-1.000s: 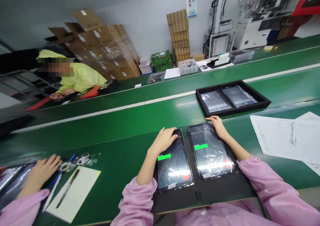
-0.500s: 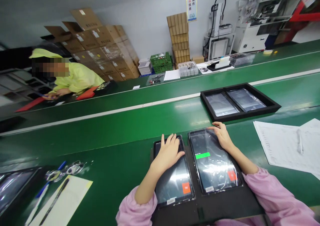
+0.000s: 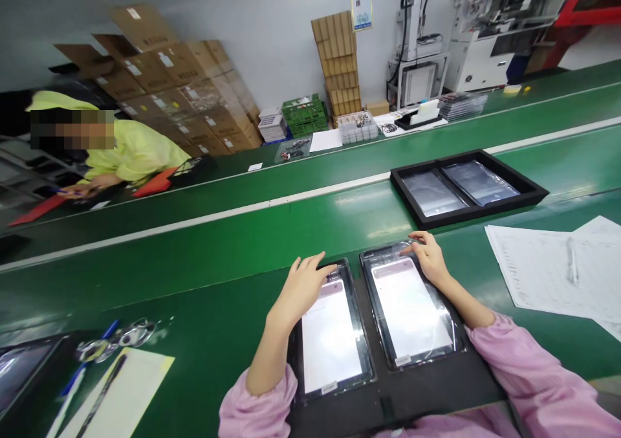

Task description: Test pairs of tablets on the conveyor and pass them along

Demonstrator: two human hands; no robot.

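Two tablets lie side by side on a black tray in front of me, both with lit white screens and clear film over them. At the upper left corner of the left tablet [image 3: 332, 341], my left hand [image 3: 303, 289] is open, fingers spread and thumb over the top of the screen. My right hand [image 3: 429, 257] is at the upper right edge of the right tablet [image 3: 412, 312], open, with a finger reaching over the top of its screen. Neither hand holds anything. The black tray [image 3: 402, 393] shows below and between the tablets.
A black foam frame [image 3: 485, 211] with two more tablets sits beyond my right hand. Paper sheets [image 3: 538, 270] with a pen lie right; a notepad [image 3: 136, 380] and pens lie left, beside another dark tray [image 3: 29, 373]. Across the green bench [image 3: 218, 231] a person in yellow [image 3: 140, 143] is writing.
Both screens turned from dark pages with red boxes to white pages. My left hand moved left and up off the middle of its tablet; my right hand shifted only slightly.
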